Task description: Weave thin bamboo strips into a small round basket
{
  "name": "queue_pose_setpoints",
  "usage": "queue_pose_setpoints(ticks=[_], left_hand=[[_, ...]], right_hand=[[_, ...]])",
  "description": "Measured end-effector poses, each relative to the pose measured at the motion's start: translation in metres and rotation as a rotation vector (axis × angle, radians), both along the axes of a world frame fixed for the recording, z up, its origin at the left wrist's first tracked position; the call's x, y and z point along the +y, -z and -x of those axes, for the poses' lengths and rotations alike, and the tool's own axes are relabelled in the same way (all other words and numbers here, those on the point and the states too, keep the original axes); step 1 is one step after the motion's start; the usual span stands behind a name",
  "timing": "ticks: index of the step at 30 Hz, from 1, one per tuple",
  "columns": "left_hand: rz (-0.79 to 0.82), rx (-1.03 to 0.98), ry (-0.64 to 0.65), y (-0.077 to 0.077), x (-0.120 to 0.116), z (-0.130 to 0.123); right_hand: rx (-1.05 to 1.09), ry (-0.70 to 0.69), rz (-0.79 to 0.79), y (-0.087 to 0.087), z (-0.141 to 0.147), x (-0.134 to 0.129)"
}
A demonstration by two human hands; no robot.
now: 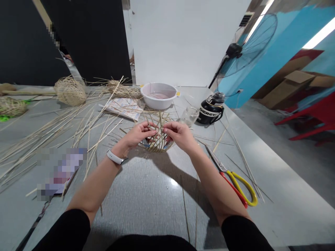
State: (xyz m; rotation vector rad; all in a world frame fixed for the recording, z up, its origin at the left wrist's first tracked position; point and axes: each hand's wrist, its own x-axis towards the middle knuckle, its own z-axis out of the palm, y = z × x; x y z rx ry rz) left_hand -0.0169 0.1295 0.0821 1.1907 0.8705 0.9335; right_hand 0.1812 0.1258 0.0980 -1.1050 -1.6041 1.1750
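A small open-weave basket of thin bamboo strips point(156, 145) rests on the grey table in front of me, with loose strip ends sticking up at its far side. My left hand point(142, 133) pinches strips at the basket's upper left, thumb and fingers together. Just to its right, my right hand point(178, 134) pinches strips at the upper right side, thumb against the index finger. The two sets of fingertips are a short gap apart. Some fingers are partly hidden behind the weave. A white band circles my left wrist.
Scissors point(230, 177) with red and yellow handles lie beside my right forearm. Loose strips point(102, 130) spread left. Behind stand a white basin point(158, 101), glass jar point(190, 116), black bottle point(210, 109) and woven ball point(70, 91). A pixelated item point(62, 172) lies left.
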Motion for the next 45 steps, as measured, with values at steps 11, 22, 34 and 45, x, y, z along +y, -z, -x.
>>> queue_pose_setpoints(ticks=[11, 22, 34, 45], left_hand=[[0.023, -0.051, 0.044, 0.003, 0.002, 0.003], [0.081, -0.17, 0.056, 0.009, 0.008, 0.004], [0.109, -0.239, 0.034, 0.007, 0.008, 0.003], [0.105, -0.282, 0.042, 0.006, 0.008, 0.003]], right_hand=[[0.001, -0.003, -0.007, 0.003, 0.003, -0.002], [0.057, 0.074, 0.013, 0.002, 0.01, -0.006], [0.133, 0.159, 0.003, 0.004, 0.015, -0.008], [0.13, 0.188, -0.052, 0.005, 0.018, -0.013]])
